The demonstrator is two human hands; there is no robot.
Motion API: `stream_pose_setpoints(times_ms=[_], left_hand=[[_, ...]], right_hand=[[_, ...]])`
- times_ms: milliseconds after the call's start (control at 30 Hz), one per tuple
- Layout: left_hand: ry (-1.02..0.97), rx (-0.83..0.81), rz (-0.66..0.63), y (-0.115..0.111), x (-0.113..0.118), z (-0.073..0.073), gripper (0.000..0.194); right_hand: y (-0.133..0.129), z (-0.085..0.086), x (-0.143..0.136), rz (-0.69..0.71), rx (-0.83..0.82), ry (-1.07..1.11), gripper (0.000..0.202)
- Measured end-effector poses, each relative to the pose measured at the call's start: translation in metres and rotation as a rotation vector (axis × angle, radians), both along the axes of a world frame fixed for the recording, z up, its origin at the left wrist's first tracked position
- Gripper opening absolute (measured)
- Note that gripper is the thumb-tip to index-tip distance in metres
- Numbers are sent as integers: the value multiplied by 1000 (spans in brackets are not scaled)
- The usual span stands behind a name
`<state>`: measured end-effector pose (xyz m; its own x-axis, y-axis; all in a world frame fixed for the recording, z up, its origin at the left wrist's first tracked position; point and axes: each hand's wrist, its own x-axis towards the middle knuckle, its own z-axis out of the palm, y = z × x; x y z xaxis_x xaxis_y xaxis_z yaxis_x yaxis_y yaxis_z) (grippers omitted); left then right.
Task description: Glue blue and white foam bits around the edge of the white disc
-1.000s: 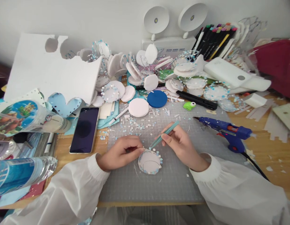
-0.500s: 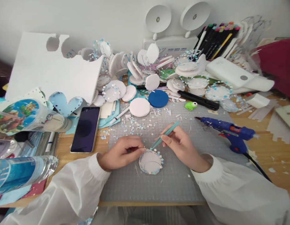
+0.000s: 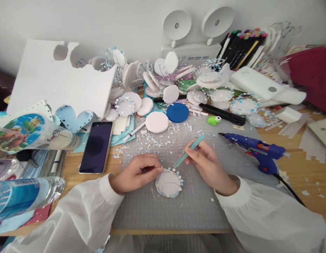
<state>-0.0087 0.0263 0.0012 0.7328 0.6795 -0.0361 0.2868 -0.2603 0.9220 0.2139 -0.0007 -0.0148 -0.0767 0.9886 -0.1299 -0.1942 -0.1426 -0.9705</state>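
Observation:
A white foam disc [image 3: 168,183] edged with tiny white and blue stars lies on the grey cutting mat [image 3: 163,214], with thin wire loops around it. My left hand [image 3: 139,171] pinches at the disc's upper left rim; its fingertips are closed on that edge. Teal tweezers [image 3: 188,151] are held between the thumb and fingers of my right hand [image 3: 205,161], tips pointing down-left, just above the disc's top edge. Whether the tips hold a star is too small to tell. Loose stars [image 3: 159,144] are scattered on the mat beyond.
A blue glue gun [image 3: 255,147] lies right, its cord trailing down. A phone [image 3: 96,147], a tilted cup [image 3: 23,131] and a bottle [image 3: 23,196] are left. Behind are foam discs [image 3: 157,122], a blue disc [image 3: 178,112], a green punch [image 3: 213,120] and a black cutter [image 3: 222,114].
The tweezers' tips have moved slightly right and away from my left fingertips, along with my right hand. The whole view has shifted a little; my left hand stays at the disc's rim.

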Motion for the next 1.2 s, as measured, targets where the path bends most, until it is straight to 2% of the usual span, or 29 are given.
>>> stream_pose_setpoints(times_ms=[200, 333, 467, 567, 767, 933, 1200], left_hand=[[-138, -239, 122, 3, -6, 1, 30], [-228, -328, 227, 3, -10, -2, 32], [-349, -494, 331, 0, -7, -3, 33], [-418, -645, 366, -3, -3, 0, 33], [-474, -777, 379, -7, 0, 2, 31], [-472, -809, 354, -7, -1, 1, 29], [-355, -904, 327, -6, -5, 6, 28]], right_hand=[[8, 13, 11, -18, -64, 257, 11], [9, 17, 15, 54, -101, 310, 11], [1, 16, 11, 276, -169, 194, 13], [-6, 17, 5, 352, -151, 8, 19], [-6, 22, -2, 262, -57, -197, 22], [-5, 18, 1, 257, -44, -310, 19], [-7, 20, 4, 227, -84, -318, 21]])
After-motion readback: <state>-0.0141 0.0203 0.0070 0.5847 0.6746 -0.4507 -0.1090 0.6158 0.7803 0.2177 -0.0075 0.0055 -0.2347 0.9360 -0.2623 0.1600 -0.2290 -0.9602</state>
